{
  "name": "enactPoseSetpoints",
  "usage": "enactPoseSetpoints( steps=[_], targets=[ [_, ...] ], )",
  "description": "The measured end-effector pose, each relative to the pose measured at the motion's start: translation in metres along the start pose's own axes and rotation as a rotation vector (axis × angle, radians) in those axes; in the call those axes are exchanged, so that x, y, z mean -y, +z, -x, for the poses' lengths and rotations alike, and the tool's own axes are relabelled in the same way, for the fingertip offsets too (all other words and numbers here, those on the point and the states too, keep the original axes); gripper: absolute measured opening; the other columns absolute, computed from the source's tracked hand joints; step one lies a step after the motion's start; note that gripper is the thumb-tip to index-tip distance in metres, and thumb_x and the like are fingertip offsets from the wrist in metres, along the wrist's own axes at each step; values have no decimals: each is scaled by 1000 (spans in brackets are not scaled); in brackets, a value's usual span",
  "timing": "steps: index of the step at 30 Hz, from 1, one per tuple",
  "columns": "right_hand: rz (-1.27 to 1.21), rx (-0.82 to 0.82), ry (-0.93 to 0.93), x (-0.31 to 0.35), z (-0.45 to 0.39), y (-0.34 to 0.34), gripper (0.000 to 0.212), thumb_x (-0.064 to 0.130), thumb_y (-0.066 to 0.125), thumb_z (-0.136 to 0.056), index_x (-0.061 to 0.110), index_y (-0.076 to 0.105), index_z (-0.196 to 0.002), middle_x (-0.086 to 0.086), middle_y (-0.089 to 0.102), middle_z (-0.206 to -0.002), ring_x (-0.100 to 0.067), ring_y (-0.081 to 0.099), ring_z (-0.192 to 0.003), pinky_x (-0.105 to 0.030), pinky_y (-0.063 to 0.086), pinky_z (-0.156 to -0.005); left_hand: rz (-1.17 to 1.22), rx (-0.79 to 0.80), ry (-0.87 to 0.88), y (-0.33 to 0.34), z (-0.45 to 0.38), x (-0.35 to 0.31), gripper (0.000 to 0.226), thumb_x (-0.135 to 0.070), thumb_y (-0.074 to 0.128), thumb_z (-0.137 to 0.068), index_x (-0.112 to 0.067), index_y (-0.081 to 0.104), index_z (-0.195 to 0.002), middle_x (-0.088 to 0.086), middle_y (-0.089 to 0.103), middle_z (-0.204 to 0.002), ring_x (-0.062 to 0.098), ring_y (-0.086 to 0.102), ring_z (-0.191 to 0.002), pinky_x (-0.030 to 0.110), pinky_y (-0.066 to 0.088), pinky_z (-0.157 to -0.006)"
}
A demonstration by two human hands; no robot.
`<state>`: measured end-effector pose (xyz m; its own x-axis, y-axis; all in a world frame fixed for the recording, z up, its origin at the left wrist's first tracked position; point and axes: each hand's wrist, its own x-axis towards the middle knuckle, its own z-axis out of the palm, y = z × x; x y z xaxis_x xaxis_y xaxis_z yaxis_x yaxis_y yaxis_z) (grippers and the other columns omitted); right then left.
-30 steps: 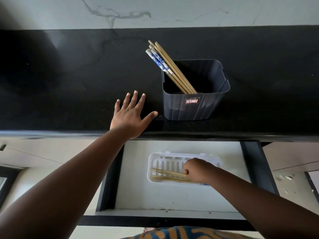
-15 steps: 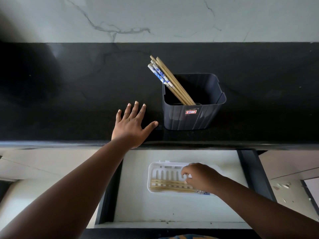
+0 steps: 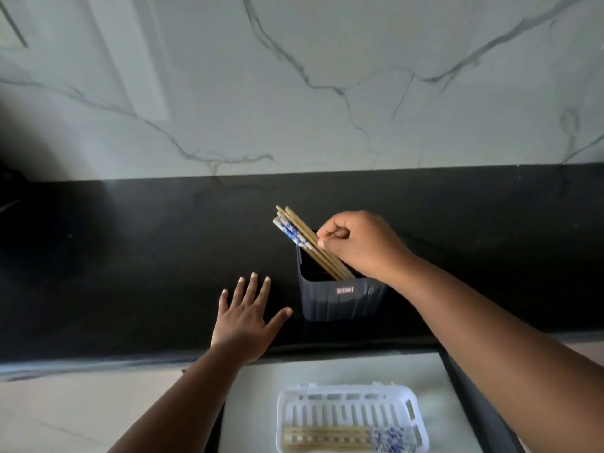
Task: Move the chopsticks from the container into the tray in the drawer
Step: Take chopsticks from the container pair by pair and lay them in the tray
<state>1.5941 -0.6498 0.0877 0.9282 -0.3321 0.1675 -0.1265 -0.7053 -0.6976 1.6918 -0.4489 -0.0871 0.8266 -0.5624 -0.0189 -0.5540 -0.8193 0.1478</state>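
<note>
A dark grey plastic container (image 3: 340, 300) stands on the black counter and holds several chopsticks (image 3: 302, 238), some plain wood, some with blue-and-white tops, leaning to the upper left. My right hand (image 3: 356, 243) is over the container's mouth with thumb and fingertips pinched on the upper part of the wooden chopsticks. My left hand (image 3: 245, 317) lies flat and spread on the counter to the left of the container. Below, a white slotted tray (image 3: 351, 398) sits in the open drawer with several chopsticks (image 3: 343, 438) lying across its near side.
The black counter (image 3: 130, 273) runs the full width, backed by a white marbled wall (image 3: 294, 93). The open drawer has a white floor (image 3: 261, 403) and a dark right rail (image 3: 483, 420). Pale cabinet fronts lie at the lower left.
My right hand left the tray in the drawer, rose to the container and closed on the chopsticks there. The view tilted upward. My left hand stayed flat on the counter.
</note>
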Motion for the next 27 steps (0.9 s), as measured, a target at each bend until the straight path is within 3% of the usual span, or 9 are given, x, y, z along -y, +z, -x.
enactPoseSetpoints(
  steps=[4,8,13,19,24,27],
  targets=[
    [264,35,38,-13,-18,22,22,27,70,-81,24,69,-102,4,69,-101,-16,64,-92,-30,51,-78,11,-2,3,-1,1,-1,90,-81,5,-79,-31,-2,-154,-4,-8,-163,17,-14,-149,43,-9,-118],
    [318,1,29,-17,-23,40,15,28,66,-80,20,63,-93,3,66,-90,-19,63,-84,-33,50,-65,8,-13,-2,-1,1,-1,88,-80,7,-82,-31,-4,-154,-4,-11,-162,16,-16,-148,43,-11,-118],
    [324,-24,25,-20,-21,47,12,30,63,-84,20,58,-88,3,66,-88,-20,62,-81,-27,36,-57,21,-33,1,-1,2,-1,88,-81,6,-81,-32,-3,-153,-5,-11,-162,15,-16,-147,42,-12,-117],
    [387,-48,-16,-19,-16,49,13,26,56,-92,16,57,-85,0,71,-96,-18,66,-76,-33,53,-55,22,-37,5,1,2,-1,92,-83,-1,-77,-32,-7,-152,-7,-17,-158,13,-23,-143,40,-16,-115],
    [418,-22,17,-16,-17,48,14,26,55,-94,13,57,-93,-4,70,-104,-20,68,-85,-35,57,-64,25,-36,2,1,1,-1,97,-86,-8,-71,-32,-7,-152,-8,-18,-157,13,-23,-143,40,-16,-115],
    [449,2,23,-14,-18,46,17,27,54,-96,11,59,-95,-5,71,-106,-21,68,-87,-30,51,-57,26,-24,1,1,1,0,97,-86,-9,-71,-31,-11,-151,-9,-21,-156,13,-25,-142,40,-18,-114]
  ],
)
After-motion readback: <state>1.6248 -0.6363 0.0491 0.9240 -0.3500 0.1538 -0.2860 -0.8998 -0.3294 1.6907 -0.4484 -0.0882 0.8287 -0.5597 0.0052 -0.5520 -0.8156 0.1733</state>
